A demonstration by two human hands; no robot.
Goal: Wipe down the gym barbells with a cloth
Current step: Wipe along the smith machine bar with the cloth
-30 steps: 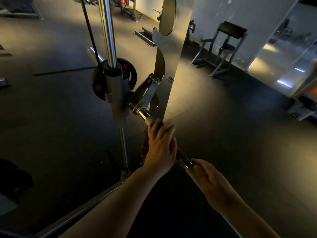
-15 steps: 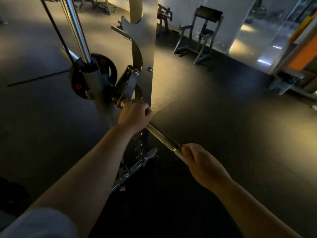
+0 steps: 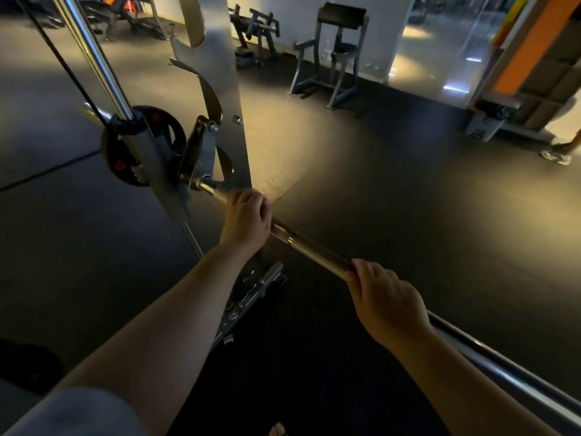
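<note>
A chrome barbell (image 3: 317, 250) runs from the rack's pivoting hook (image 3: 201, 152) at upper left down to the lower right edge. My left hand (image 3: 246, 220) grips the bar a short way from the hook, fingers curled over the top. My right hand (image 3: 386, 302) grips the smooth shaft further down, knuckles up. A bare stretch of knurled and smooth bar shows between the two hands. No cloth can be seen; anything under the left palm is hidden.
The steel upright (image 3: 217, 89) with notched catches stands just behind the bar's end. A slanted chrome guide rod (image 3: 94, 58) and a black weight plate (image 3: 141, 146) lie left. A base bracket (image 3: 251, 297) sits below. A padded bench station (image 3: 336, 51) stands far back; someone's foot (image 3: 558, 154) shows far right.
My left hand slid up the bar to the hook, then back a little toward my right hand, baring the bar's end. My right hand kept its grip.
</note>
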